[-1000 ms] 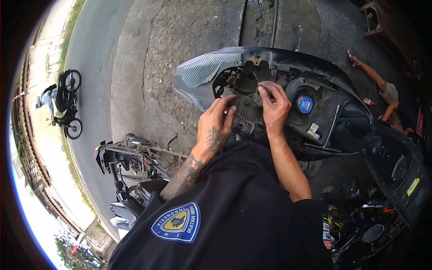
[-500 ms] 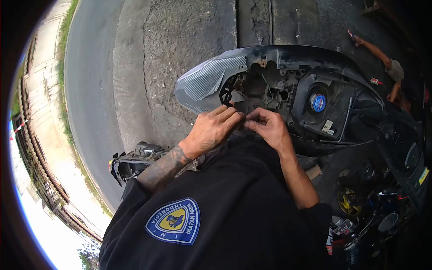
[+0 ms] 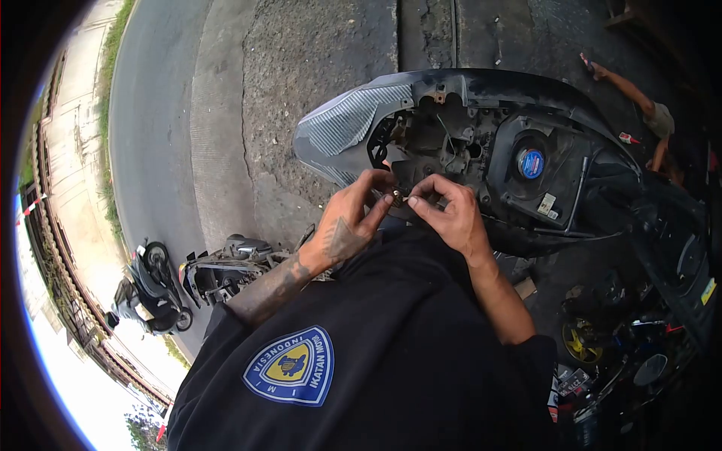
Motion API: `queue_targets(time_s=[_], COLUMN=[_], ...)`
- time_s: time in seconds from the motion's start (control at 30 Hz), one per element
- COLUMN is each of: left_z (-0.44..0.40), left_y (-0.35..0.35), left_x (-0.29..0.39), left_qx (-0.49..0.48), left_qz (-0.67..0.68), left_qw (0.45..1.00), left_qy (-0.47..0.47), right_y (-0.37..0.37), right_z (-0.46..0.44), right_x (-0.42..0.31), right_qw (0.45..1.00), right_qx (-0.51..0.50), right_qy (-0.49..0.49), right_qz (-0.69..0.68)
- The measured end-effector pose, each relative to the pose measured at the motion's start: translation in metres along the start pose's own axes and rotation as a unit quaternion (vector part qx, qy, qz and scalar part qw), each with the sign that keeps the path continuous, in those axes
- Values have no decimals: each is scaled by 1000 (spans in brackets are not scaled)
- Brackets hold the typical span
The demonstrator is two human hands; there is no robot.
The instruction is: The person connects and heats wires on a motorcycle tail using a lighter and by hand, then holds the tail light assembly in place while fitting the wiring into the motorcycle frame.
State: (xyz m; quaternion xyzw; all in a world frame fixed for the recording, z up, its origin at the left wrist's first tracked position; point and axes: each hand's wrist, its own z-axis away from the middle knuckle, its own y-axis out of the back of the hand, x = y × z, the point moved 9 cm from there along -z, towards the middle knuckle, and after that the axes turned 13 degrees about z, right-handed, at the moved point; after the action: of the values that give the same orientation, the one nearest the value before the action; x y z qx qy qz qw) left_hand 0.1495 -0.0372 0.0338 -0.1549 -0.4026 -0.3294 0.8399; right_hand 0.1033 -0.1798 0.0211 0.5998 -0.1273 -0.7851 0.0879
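a black plastic scooter body (image 3: pixel 504 177) gapes beyond left hand (image 3: pixel 352 216) and right hand (image 3: pixel 451 218), fingertips (image 3: pixel 416 201) almost together, pinching a small brass-coloured part (image 3: pixel 398 198).

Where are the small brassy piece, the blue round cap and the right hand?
Small brassy piece (image 3: pixel 397 197), head view: its visible middle.
Blue round cap (image 3: pixel 531 163), head view: its labelled top.
Right hand (image 3: pixel 453 218), head view: the hand's middle.

The scene is viewed by one camera worn on the head, from above the near edge of the scooter body (image 3: pixel 519 188). It is faced forward and steeply down, over the black shirt (image 3: pixel 421 361). The left hand (image 3: pixel 357 214) and right hand (image 3: pixel 453 218) are seen near, mid-view. By the very wide, rounded field the street (image 3: pixel 154 113) is also covered, farther off.
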Motion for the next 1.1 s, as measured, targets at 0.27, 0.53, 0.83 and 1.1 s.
queue_targets(time_s=[0.27, 0.53, 0.83, 1.1], left_z=[16, 25, 34, 25], left_y=[-24, -28, -18, -14], left_x=[42, -47, 46, 32], left_qx=[24, -103, 38, 36], left_qz=[-356, 368, -339, -270], left_qw=[884, 877, 881, 921], left_qy=[-302, 292, -327, -279], right_y=[-7, -2, -10, -10], right_z=[2, 17, 7, 7], right_x=[15, -44, -9, -12], right_qw=[995, 954, 999, 998], right_qx=[-46, 39, -30, -20], right_qy=[-59, 285, 24, 49], right_qz=[-70, 87, -31, -28])
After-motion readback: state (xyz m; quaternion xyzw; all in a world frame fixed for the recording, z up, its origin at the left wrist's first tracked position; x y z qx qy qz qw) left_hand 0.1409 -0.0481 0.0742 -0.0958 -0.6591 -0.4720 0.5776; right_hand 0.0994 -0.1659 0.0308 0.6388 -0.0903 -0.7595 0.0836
